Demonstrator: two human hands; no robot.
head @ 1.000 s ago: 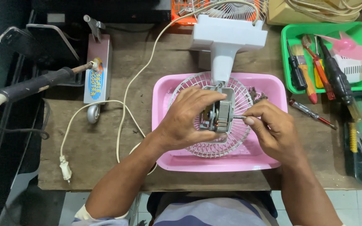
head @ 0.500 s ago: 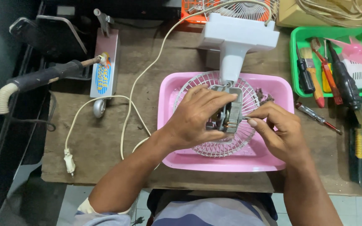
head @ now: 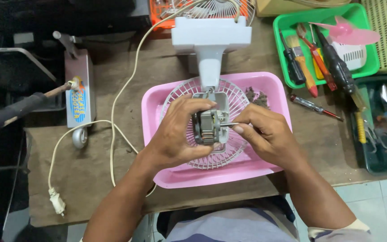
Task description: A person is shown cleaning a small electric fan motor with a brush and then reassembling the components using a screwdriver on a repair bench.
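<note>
I am gripping the fan motor [head: 208, 127] in my left hand [head: 178, 134] at frame centre, over the pink tray [head: 157, 134]; my right hand [head: 265, 134] is pinching its shaft [head: 229, 124]. Motor bared, blade [head: 348, 33] off; reassembly remaining.

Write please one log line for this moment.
left hand: grips fan motor | right hand: fingers pinch motor shaft | under: fan grille in pink tray

A small repair workshop: a worn wooden bench [head: 113, 179], a soldering iron [head: 19, 110] and a green tool tray [head: 279, 40].
</note>
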